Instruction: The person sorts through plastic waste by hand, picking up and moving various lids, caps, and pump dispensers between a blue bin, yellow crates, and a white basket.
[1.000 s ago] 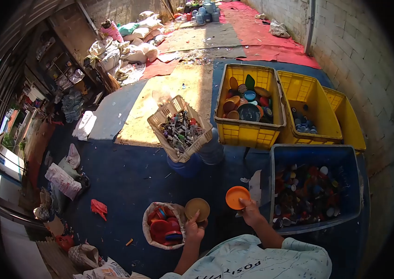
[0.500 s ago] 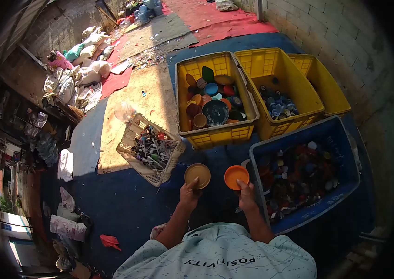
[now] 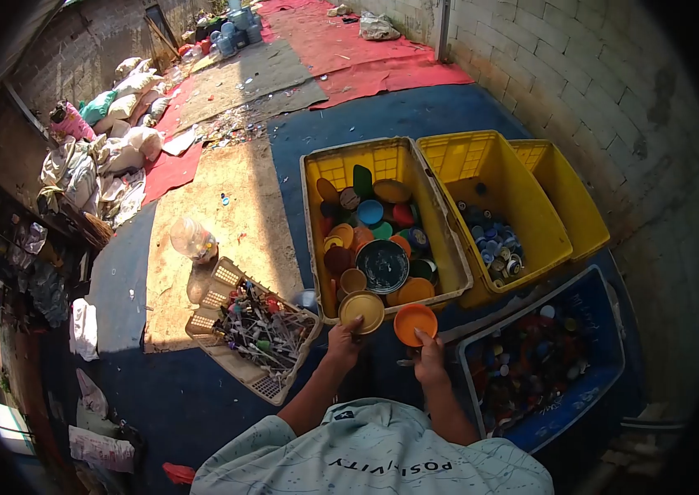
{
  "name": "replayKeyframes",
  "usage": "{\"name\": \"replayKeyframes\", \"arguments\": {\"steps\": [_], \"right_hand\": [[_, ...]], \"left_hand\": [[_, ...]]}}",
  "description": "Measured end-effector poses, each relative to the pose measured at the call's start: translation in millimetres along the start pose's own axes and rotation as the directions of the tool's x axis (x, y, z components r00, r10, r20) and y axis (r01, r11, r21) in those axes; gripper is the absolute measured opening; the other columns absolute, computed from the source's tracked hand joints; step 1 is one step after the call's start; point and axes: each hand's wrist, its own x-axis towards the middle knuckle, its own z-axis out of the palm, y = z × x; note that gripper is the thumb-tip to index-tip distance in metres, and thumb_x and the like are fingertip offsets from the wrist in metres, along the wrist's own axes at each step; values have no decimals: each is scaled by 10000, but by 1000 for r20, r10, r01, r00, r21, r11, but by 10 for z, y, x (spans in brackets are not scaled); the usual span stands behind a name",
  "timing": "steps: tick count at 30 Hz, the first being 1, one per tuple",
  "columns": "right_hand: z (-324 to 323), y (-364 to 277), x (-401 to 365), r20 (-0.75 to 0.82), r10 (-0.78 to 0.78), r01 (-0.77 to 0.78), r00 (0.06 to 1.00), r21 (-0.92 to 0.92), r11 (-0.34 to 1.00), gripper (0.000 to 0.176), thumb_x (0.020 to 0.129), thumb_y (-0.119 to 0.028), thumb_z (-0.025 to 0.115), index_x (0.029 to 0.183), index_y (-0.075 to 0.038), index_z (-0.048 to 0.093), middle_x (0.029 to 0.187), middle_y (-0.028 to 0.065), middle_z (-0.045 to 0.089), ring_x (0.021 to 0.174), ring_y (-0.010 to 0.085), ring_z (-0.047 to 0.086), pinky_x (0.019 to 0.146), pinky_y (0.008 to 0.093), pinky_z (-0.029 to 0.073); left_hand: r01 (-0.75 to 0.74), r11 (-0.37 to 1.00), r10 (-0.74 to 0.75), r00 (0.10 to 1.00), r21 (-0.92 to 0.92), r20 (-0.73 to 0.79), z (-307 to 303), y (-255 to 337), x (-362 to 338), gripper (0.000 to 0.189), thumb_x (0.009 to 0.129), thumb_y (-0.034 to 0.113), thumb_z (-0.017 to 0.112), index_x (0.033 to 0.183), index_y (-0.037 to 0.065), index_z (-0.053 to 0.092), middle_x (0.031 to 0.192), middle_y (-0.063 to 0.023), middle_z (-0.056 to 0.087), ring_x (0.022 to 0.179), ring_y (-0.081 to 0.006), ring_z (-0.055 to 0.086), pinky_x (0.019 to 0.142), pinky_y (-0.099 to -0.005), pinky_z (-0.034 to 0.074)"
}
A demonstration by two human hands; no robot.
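Observation:
My left hand [image 3: 344,341] grips a round tan plastic lid [image 3: 363,310] by its near edge, thumb on top. An orange round lid [image 3: 415,324] is pinched in my right hand [image 3: 430,356], the thumb lying over its lower right side. Both lids are side by side at the near edge of a yellow crate [image 3: 440,221]. Inside that crate are several larger lids and caps, including a dark green round lid [image 3: 382,266], a blue one [image 3: 370,212] and an orange one [image 3: 416,289].
To the right stand another yellow crate [image 3: 543,219] with small caps, a third yellow crate [image 3: 585,198] and a blue tub [image 3: 605,367] of mixed caps. A beige basket [image 3: 271,388] of thin plastic pieces sits left, near a clear bottle [image 3: 190,238]. Sacks [image 3: 122,148] lie farther back.
Both hands have moved forward with their lids, from the floor in front of the yellow crate to its near rim. The view has tilted and shifted, so the crates appear lower.

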Motion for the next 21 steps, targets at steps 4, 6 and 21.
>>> {"name": "replayKeyframes", "arguments": {"steps": [4,6,21], "right_hand": [[930,-421,491,66,-109,108,992,26,994,244,851,-170,658,1073,-91,594,989,10,610,854,123,599,651,266,482],[1253,-605,803,74,-139,136,988,37,990,325,840,-226,676,1121,-98,575,1080,18,585,925,137,562,707,310,461],[619,-35,358,-22,152,-149,988,125,981,177,896,-159,570,1070,-131,572,980,-9,631,851,117,599,730,306,441]], "left_hand": [[-88,996,89,996,-30,30,402,822,515,231,856,133,666,1063,67,590,933,-41,658,771,-152,644,621,-265,507],[-134,990,136,989,-44,52,645,1190,721,225,857,130,667,1057,56,597,918,-54,653,778,-161,651,653,-285,522],[290,940,-313,942,181,118,554,537,925,104,865,198,655,901,119,598,766,51,561,569,-51,447,460,-197,340]]}}
